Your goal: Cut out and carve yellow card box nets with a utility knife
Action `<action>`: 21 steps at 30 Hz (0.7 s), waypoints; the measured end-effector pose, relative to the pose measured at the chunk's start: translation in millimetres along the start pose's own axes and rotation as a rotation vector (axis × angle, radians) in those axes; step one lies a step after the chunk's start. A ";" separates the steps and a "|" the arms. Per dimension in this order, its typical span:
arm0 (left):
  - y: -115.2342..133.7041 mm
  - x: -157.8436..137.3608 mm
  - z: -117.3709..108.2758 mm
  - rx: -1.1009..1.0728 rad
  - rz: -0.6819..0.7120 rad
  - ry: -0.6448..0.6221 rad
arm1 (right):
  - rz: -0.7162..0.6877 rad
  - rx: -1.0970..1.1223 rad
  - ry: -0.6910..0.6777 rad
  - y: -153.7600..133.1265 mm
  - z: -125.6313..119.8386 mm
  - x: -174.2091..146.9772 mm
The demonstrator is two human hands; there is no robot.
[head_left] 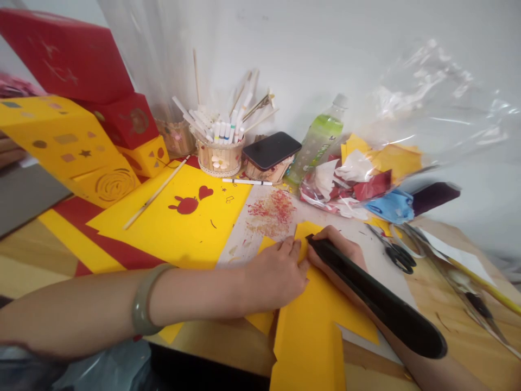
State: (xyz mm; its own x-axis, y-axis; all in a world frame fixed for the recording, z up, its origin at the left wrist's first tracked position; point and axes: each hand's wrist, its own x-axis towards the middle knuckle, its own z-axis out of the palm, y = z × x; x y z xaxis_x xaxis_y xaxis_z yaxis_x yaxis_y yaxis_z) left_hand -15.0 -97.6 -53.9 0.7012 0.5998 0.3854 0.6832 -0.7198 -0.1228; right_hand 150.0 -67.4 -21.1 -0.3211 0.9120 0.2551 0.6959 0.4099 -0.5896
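My right hand [340, 247] is wrapped round a long black stapler [374, 296], whose narrow front end lies over a folded yellow card [309, 326]. Most of the right fingers are hidden under the stapler. Just left of that front end, my left hand [279, 271] grips the same card, its fingers bent together at the upper part. The card's lower end hangs past the table's near edge. On the left lies a large yellow sheet [154, 233] bearing a red rabbit-head cutout [187, 206] and a red heart [205, 191].
Decorated red boxes [93, 60] and yellow boxes [61, 136] are stacked at left. Behind stand a marker basket [220, 155], a phone [272, 150] and a green bottle [319, 136]. A plastic bag of scraps [345, 179] and black-handled scissors [396, 255] lie right.
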 end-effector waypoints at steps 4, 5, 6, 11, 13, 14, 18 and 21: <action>-1.6 0.5 -3.9 0.000 0.010 -0.019 | 0.011 0.049 -0.046 4.5 -0.8 -2.5; -2.0 0.8 -5.1 -0.001 0.016 -0.030 | 0.011 0.070 -0.061 6.1 -1.0 -3.2; -2.4 1.0 -6.0 -0.001 0.022 -0.042 | 0.013 0.089 -0.078 7.8 -1.3 -3.8; -3.2 0.5 -5.8 -0.022 0.015 -0.034 | 0.009 0.094 -0.141 16.1 -4.3 -4.4; -3.1 -0.4 -4.1 -0.036 0.004 -0.013 | 0.023 0.091 -0.123 19.6 -5.7 -3.6; -3.0 -0.9 -3.3 -0.039 -0.001 -0.005 | 0.039 0.096 -0.098 21.3 -6.3 -3.0; -2.8 -2.5 -0.1 -0.026 0.011 0.018 | 0.078 0.109 -0.023 25.5 -6.8 0.0; -2.6 -2.9 2.0 -0.013 0.012 0.052 | 0.076 0.099 -0.048 24.6 -6.5 1.3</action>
State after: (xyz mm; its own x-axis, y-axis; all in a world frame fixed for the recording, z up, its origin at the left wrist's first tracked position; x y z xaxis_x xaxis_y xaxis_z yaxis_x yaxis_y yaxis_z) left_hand -18.4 -96.7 -56.5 0.6976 0.5724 0.4309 0.6720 -0.7314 -0.1163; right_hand 171.0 -56.1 -30.3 -0.3020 0.9377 0.1716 0.6534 0.3347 -0.6790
